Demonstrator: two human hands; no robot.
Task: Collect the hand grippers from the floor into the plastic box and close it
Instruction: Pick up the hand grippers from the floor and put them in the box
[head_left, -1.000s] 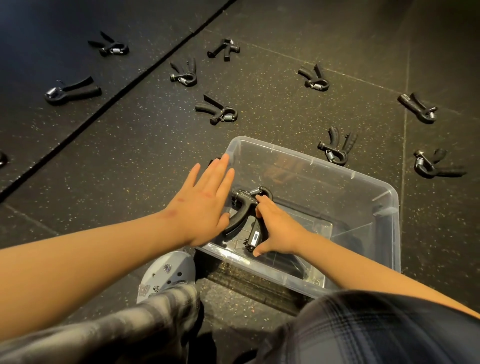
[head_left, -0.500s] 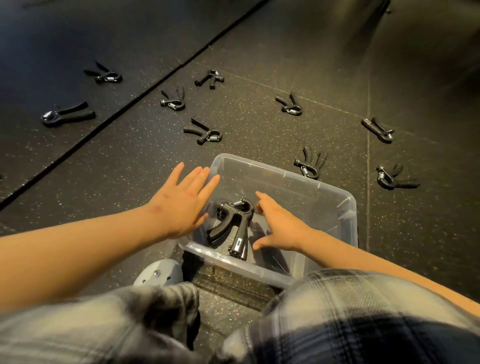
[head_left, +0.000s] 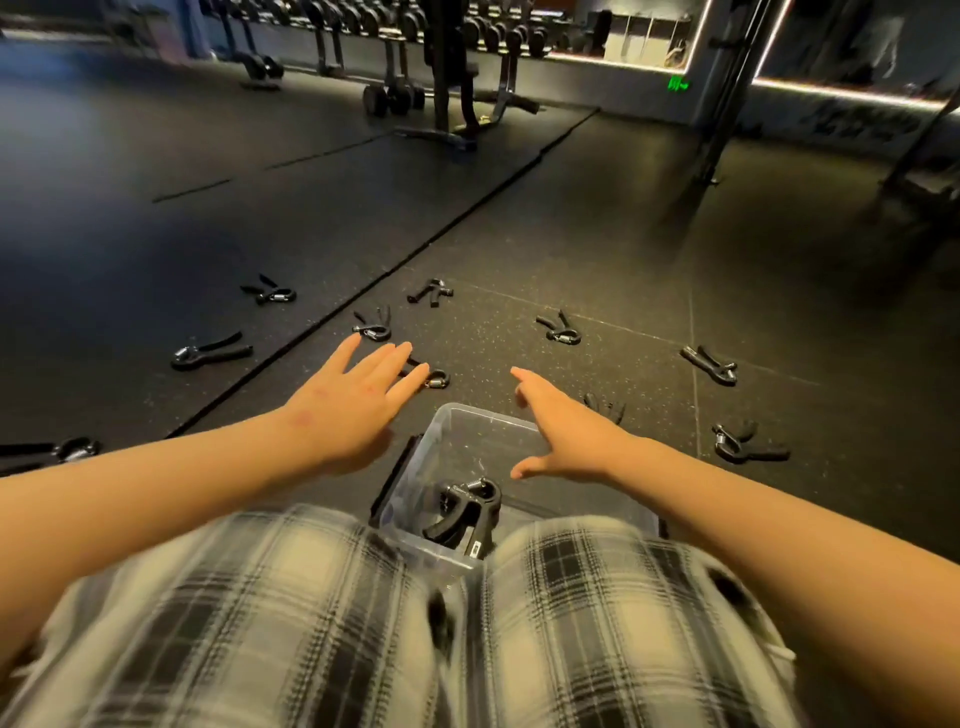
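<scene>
The left hand is released, fingers straight and fanned, palm down, holding nothing; it hangs left of centre above the dark speckled floor, and its fingertips overlap a half-hidden gripper lying there, though contact cannot be told; the right hand is equally relaxed and empty, fingers reaching forward, thumb splayed, over the far right rim of the plastic box; the box, clear and open-topped, sits at lower centre between the person's plaid-clad knees; inside it, near the bottom wall, lies one black hand gripper, its coiled spring toward the top of the frame; further black grippers lie scattered on the floor in an arc beyond the hands; among them a mid-left gripper, an upper-centre gripper, a mid-right gripper and a lower-right gripper, all well apart from the box; a dumbbell rack stands dim along the top edge.
</scene>
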